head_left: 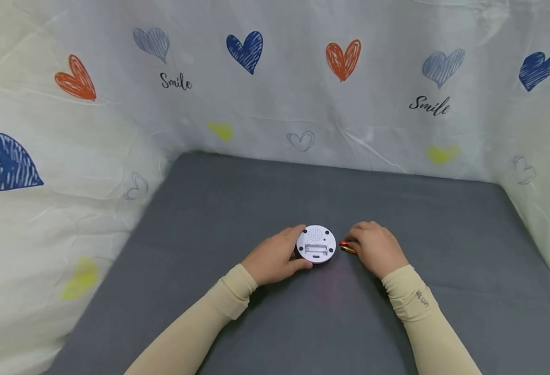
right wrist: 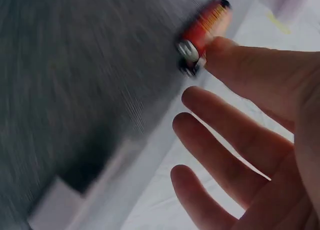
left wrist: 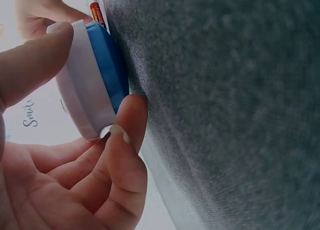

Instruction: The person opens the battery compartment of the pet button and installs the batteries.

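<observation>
My left hand [head_left: 277,255] grips a round device [head_left: 316,244] by its left edge, thumb at the near side and fingers round the far side. Its white face is turned up, with a speaker grille, dark feet and a bare battery slot. In the left wrist view its underside [left wrist: 107,65] is blue and sits close over the table. Just to the right, my right hand [head_left: 377,249] pinches small red and black batteries [head_left: 348,247]. The thumb [right wrist: 225,55] lies along a red battery [right wrist: 202,33], while the other visible fingers are spread loosely.
A grey cloth-covered tabletop [head_left: 237,203] stretches around both hands. Behind and at the sides hangs a white sheet [head_left: 284,94] printed with hearts and the word Smile. A blurred pale shape [right wrist: 57,205] shows low in the right wrist view.
</observation>
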The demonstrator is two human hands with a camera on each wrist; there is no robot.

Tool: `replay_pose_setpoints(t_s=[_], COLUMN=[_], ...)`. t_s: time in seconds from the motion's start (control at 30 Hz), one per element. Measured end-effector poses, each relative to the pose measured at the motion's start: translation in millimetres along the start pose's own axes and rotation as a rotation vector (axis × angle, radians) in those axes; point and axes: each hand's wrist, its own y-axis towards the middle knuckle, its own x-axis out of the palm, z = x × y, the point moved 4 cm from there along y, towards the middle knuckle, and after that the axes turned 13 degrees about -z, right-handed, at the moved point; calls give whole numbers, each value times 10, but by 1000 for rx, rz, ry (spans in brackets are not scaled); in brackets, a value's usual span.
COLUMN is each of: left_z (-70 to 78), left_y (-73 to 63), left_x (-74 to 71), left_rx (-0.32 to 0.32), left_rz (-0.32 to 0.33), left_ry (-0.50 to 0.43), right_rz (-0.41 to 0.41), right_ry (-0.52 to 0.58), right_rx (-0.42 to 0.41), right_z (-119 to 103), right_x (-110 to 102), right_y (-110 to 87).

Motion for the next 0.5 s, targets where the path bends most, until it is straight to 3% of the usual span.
replay_pose_setpoints(t_s=[0.23,0.5], left_z=[6,4], left_y=[14,-5], left_x=[12,9], left_rx=[24,11], left_rz=[5,-9], left_ry=[-33,-29], right_rz=[21,130], right_ry=[27,66], right_rx=[24,-104], right_z=[-15,-346], right_x=[-17,-229], right_y=[-15,-72])
